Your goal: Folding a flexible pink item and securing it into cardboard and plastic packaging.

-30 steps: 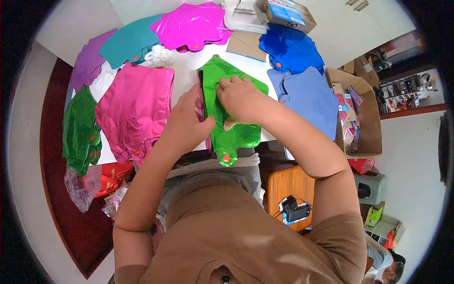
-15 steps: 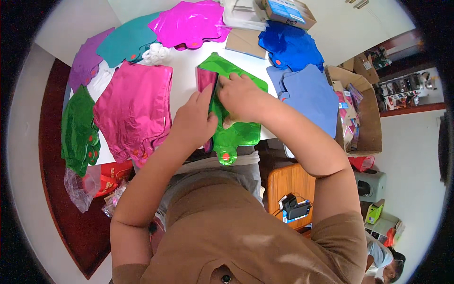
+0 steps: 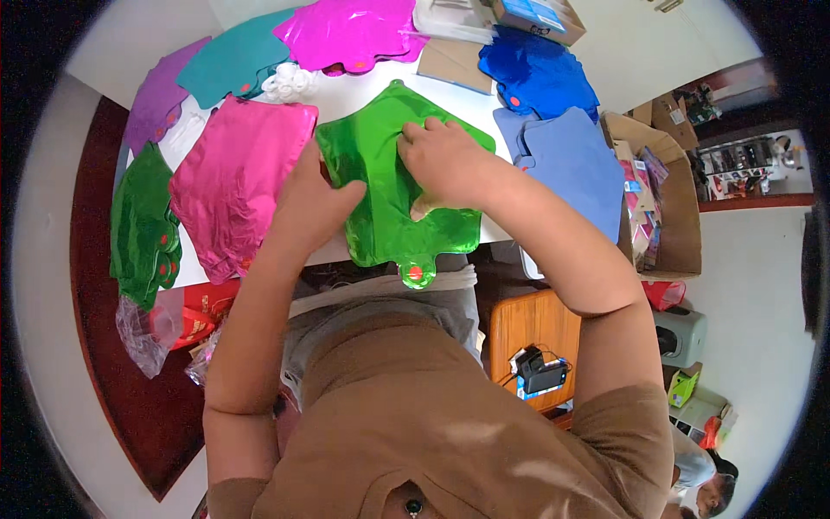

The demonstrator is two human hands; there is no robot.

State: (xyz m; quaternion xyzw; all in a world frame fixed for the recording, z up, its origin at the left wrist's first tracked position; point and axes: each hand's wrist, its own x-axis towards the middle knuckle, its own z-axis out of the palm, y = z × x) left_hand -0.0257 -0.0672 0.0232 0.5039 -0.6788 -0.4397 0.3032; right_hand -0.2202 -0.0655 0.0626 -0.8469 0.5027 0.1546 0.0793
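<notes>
A flat, shiny green foil balloon [image 3: 380, 233] lies on the white table in front of me, its round tab with a red dot toward my body. My left hand [image 3: 304, 203] is at the balloon's left edge, thumb spread away from the fingers; the thumb tip rests over the foil. On the upper right of the balloon lies my right hand [image 3: 450, 164], fingers bent and apart, the thumb pointing toward me. Directly left is a stack of pink foil balloons [image 3: 238, 173], which my left fingers are close to.
Other foil stacks ring the table: dark green [image 3: 143, 229], purple [image 3: 160, 104], teal [image 3: 229, 60], magenta [image 3: 346, 35], dark blue [image 3: 540, 73] and pale blue [image 3: 575, 164]. White ribbon coils [image 3: 290, 84] lie behind. A cardboard box [image 3: 674, 208] stands right; a wooden stool [image 3: 527, 324] is below.
My left hand has moved left from the middle of the green balloon. The folded-up left part, which showed a pinkish face, now lies spread out. My right hand has barely shifted.
</notes>
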